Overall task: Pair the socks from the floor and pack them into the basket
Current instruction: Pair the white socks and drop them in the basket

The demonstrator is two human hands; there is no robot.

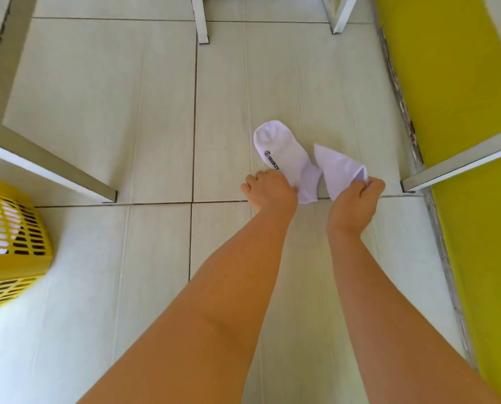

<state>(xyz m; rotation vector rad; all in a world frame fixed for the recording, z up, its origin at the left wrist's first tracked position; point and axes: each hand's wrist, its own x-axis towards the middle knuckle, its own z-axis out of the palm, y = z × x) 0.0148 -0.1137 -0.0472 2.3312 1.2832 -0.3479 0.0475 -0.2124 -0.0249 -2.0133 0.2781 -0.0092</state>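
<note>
Two white ankle socks lie on the pale tiled floor in the middle of the head view. The left sock has black lettering on its sole and lies flat. My left hand grips its cuff end with curled fingers. The right sock is raised at its cuff, which my right hand pinches. The two socks touch near their cuffs. A yellow lattice basket stands at the left edge, with pale fabric showing through its holes.
White furniture legs stand around: one at the left, two at the top, one at the right. A yellow wall runs down the right side.
</note>
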